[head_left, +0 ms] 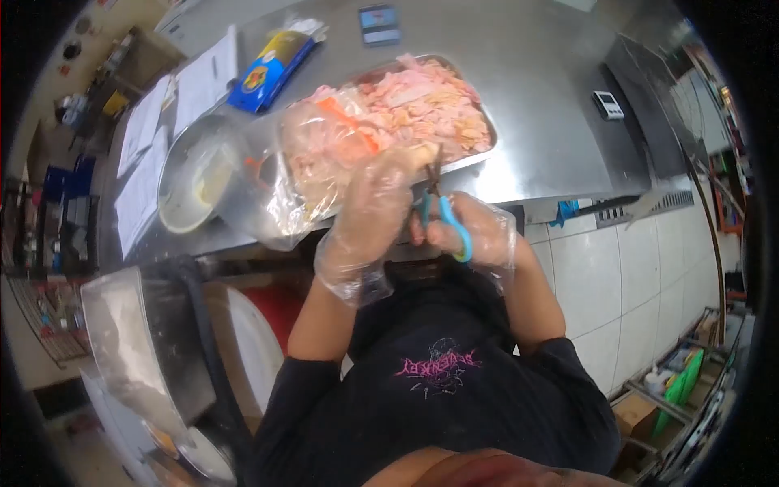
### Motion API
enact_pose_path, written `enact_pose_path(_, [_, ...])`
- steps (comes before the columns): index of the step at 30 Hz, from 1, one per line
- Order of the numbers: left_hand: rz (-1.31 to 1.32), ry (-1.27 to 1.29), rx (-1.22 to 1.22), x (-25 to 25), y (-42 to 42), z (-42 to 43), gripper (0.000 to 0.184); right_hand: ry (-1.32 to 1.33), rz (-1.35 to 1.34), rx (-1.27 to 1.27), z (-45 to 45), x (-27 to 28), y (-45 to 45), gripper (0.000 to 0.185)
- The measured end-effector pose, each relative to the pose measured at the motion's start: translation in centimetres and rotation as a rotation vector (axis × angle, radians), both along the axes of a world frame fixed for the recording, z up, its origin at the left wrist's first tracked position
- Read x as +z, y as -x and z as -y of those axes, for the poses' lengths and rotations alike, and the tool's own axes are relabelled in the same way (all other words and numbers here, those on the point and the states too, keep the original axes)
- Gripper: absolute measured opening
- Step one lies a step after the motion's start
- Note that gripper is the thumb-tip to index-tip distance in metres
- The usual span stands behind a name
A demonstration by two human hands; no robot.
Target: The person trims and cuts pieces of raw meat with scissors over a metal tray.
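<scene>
My left hand point(377, 203), in a clear plastic glove, is closed around a pale piece of raw chicken point(423, 152) at the front edge of a metal tray point(493, 130). Scissors point(454, 224) with light blue handles are in my gloved right hand point(479, 231), their dark blades pointing up beside the piece. Whether the blades touch it I cannot tell. Pink and yellowish raw chicken pieces point(422, 101) are heaped in the tray. Over its left part lies a clear plastic bag point(324, 138) with orange markings.
Left of the tray stands a metal bowl point(180, 191) with something whitish inside. Behind it are paper sheets point(204, 79) and a blue and yellow packet point(274, 69). A phone point(380, 26) lies at the back of the steel table point(544, 89); a small white timer point(607, 105) is at right.
</scene>
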State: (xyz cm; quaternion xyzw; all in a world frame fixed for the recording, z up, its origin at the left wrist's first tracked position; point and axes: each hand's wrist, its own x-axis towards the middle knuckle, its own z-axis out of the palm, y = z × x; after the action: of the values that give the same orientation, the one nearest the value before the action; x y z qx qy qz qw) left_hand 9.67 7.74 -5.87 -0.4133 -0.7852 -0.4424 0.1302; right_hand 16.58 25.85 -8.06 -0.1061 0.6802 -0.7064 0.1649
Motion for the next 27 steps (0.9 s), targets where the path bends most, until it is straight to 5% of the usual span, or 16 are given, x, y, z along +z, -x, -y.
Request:
enact_pose_path(2, [0.647, -0.262, -0.139, 0.7, -0.8, -1.3, 0.026, 0.002, 0.013, -0.015, -0.4, -0.3, -0.1, 0.058])
enact_pose_path(14, [0.448, -0.235, -0.114, 0.7, -0.6, -0.9, 0.027, 0.135, 0.08, -0.161, 1.0, -2.1, -1.0, 0.06])
enact_pose_path(18, [0.398, -0.081, -0.195, 0.2, -0.5, -0.9, 0.026, 0.419, 0.045, -0.112, 1.1, -1.7, -1.2, 0.053])
enact_pose_path(22, [0.246, 0.04, -0.263, 1.0, 0.3, -0.1, 0.024, 0.374, 0.108, -0.086, 0.9, -2.7, -1.7, 0.058])
enact_pose_path(25, [0.269, 0.055, -0.361, 1.7, 0.4, -0.2, 0.022, 0.535, 0.082, -0.155, 1.6, -2.7, -2.2, 0.063])
enact_pose_path(27, [0.208, 0.079, -0.326, 1.4, 0.9, -0.3, 0.022, 0.486, 0.098, -0.544, 2.1, -4.0, -2.2, 0.07])
